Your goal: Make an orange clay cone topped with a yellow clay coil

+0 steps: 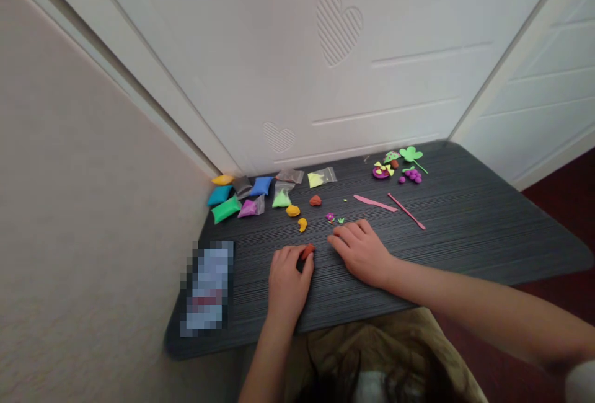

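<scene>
Left fingers (pixel 308 265) around reddish-brown lump (pixel 308 250), right fingers (pixel 346 235) apparently touching dark table (pixel 253 266)

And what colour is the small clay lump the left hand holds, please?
The lump is reddish brown, as the head view shows.

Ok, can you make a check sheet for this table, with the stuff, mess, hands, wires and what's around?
Surface: dark table, streaky.
Clay things: red-brown clay, two yellow lumps, purple flower, green bit.
Clutter: little bags at the back left; pink knife and pink stick towards the right.
Hands: left hand pinches the red-brown clay; right hand palm down, near the green bit.
Cables: nothing seen.
Surroundings: white panel behind; pale wall on the left.
</scene>
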